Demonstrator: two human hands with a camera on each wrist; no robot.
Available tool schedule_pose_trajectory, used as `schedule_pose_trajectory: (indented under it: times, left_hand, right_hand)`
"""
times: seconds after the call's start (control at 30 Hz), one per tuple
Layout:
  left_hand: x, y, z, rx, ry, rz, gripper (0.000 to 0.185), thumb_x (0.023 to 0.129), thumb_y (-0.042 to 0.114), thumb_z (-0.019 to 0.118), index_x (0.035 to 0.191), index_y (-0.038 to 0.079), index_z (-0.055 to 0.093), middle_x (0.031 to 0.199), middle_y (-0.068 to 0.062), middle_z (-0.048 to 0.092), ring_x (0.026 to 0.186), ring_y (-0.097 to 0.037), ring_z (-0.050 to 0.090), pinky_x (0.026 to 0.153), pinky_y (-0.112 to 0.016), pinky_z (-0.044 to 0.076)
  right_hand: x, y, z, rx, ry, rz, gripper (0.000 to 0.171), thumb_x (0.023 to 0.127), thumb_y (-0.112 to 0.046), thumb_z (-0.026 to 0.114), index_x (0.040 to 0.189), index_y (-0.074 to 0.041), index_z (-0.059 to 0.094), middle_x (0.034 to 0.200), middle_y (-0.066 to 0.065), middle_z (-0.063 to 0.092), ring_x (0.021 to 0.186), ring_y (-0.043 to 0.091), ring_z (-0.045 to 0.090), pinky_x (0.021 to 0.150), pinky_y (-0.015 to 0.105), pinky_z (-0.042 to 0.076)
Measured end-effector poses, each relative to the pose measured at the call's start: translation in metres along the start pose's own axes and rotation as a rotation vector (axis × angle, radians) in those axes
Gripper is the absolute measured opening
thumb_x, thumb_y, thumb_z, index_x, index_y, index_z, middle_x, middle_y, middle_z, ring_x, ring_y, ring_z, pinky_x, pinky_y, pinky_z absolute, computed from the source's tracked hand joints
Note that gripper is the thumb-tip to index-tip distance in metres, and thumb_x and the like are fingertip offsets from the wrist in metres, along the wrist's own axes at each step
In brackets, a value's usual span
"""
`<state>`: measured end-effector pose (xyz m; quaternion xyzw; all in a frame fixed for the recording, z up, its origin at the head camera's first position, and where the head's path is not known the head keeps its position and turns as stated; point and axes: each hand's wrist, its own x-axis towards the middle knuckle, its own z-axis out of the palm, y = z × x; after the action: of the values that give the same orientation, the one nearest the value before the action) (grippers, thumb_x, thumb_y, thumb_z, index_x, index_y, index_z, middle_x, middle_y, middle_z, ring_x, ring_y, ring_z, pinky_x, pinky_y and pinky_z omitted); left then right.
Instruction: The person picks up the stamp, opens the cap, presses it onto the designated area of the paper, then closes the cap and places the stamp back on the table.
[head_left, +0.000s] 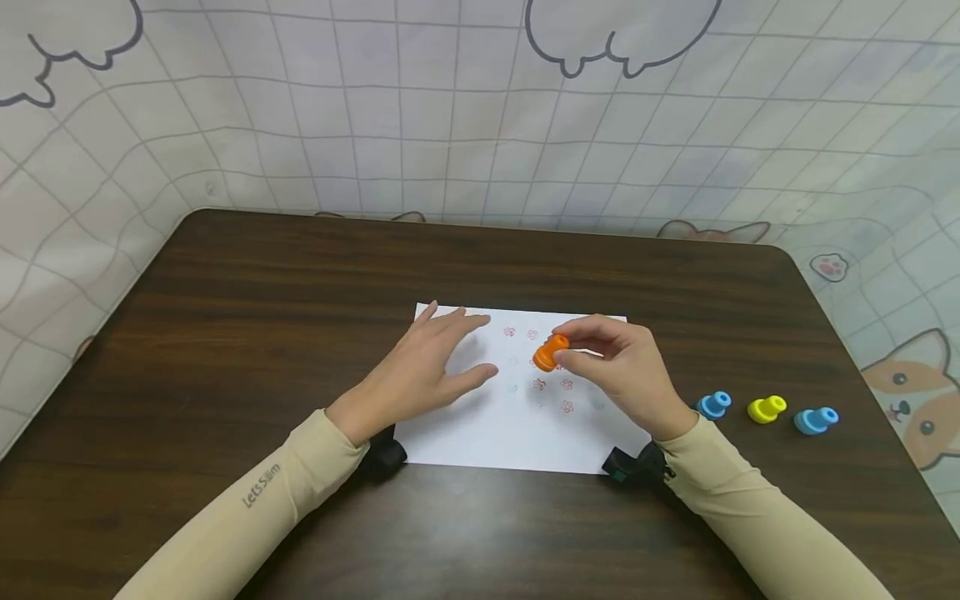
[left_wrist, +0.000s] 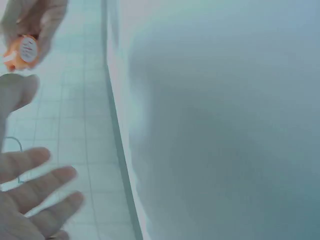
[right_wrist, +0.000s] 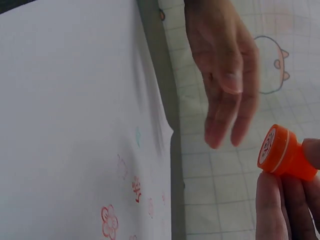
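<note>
A person sits at a dark wooden table (head_left: 225, 333) with both forearms in beige sleeves reaching onto a white sheet of paper (head_left: 495, 433), which lies at the table's middle. The paper serves as the landmark here.

The right hand (head_left: 626, 367) hovers over the right half of the paper and pinches an orange stamp (head_left: 551, 352) between thumb and fingertips. The stamp is lifted clear of the paper and tipped on its side, its round face turned toward the left hand. In the right wrist view the stamp's face (right_wrist: 272, 145) shows a small printed design, and the fingers (right_wrist: 270, 207) curl round its narrower orange body.

The left hand (head_left: 431, 367) is over the left half of the paper, palm down, with its fingers straight and spread apart, holding nothing. Whether it presses the sheet or floats just above it cannot be told. The left wrist view is blurred; it shows only those spread fingers (left_wrist: 35, 190) and the orange stamp (left_wrist: 22, 50) beyond them.

Small red flower prints (head_left: 566, 407) dot the paper's right half, below and beside the stamp.

Off the paper's right edge, three more stamps lie in a row on the table: a blue stamp (head_left: 714, 405) nearest the paper, then a yellow stamp (head_left: 767, 408), then a second blue stamp (head_left: 816, 420) farthest out.

A white gridded cloth with cartoon animals (head_left: 480, 125) stands behind the table.
</note>
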<state>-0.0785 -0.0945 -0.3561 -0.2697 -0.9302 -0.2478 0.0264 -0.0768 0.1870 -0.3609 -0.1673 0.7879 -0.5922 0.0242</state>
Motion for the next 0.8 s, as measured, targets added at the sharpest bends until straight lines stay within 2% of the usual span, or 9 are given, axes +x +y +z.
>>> schedule_pose_trajectory:
  times: [0.07,0.27,0.37,0.53,0.8]
  left_hand:
    - [0.001,0.005,0.003,-0.091,0.040,0.006,0.055,0.096,0.040,0.072,0.142,0.012,0.061,0.143,-0.006,0.067,0.141,-0.027,0.058,0.132,-0.055,0.022]
    - [-0.002,0.017,0.011,-0.342,0.149,0.013,0.039,0.092,0.031,0.079,0.128,0.019,0.072,0.130,0.006,0.074,0.128,-0.018,0.064,0.116,-0.048,0.046]
    - [-0.004,0.022,0.014,-0.422,0.189,0.028,0.037,0.088,0.028,0.083,0.123,0.021,0.074,0.126,0.007,0.076,0.124,-0.016,0.066,0.111,-0.045,0.050]
    - [-0.005,0.029,0.016,-0.554,0.212,0.034,0.040,0.084,0.023,0.088,0.121,0.018,0.073,0.123,0.005,0.077,0.118,-0.013,0.069,0.108,-0.042,0.053]
    - [-0.007,0.031,0.021,-0.683,0.231,0.057,0.038,0.079,0.011,0.090,0.113,0.010,0.073,0.112,-0.003,0.077,0.101,-0.016,0.071,0.097,-0.029,0.061]
  right_hand:
    - [-0.001,0.001,0.003,0.005,-0.003,0.026,0.023,0.092,-0.008,0.077,0.114,-0.003,0.074,0.106,-0.012,0.075,0.102,0.009,0.072,0.090,0.020,0.061]
    - [-0.003,-0.002,0.010,0.118,-0.031,0.087,0.024,0.091,-0.004,0.076,0.114,0.001,0.070,0.105,-0.007,0.075,0.102,0.013,0.074,0.091,0.024,0.062]
    - [-0.005,-0.005,0.013,0.181,-0.045,0.110,0.027,0.091,-0.002,0.076,0.115,0.004,0.067,0.106,-0.006,0.074,0.100,0.013,0.075,0.092,0.024,0.062]
    - [-0.008,-0.008,0.017,0.285,-0.068,0.147,0.028,0.092,0.000,0.074,0.118,0.005,0.064,0.108,-0.001,0.072,0.097,0.012,0.074,0.093,0.023,0.062]
    - [-0.012,-0.008,0.026,0.473,-0.099,0.228,0.019,0.097,-0.002,0.069,0.115,-0.008,0.066,0.108,-0.001,0.072,0.100,0.014,0.069,0.093,0.022,0.061]
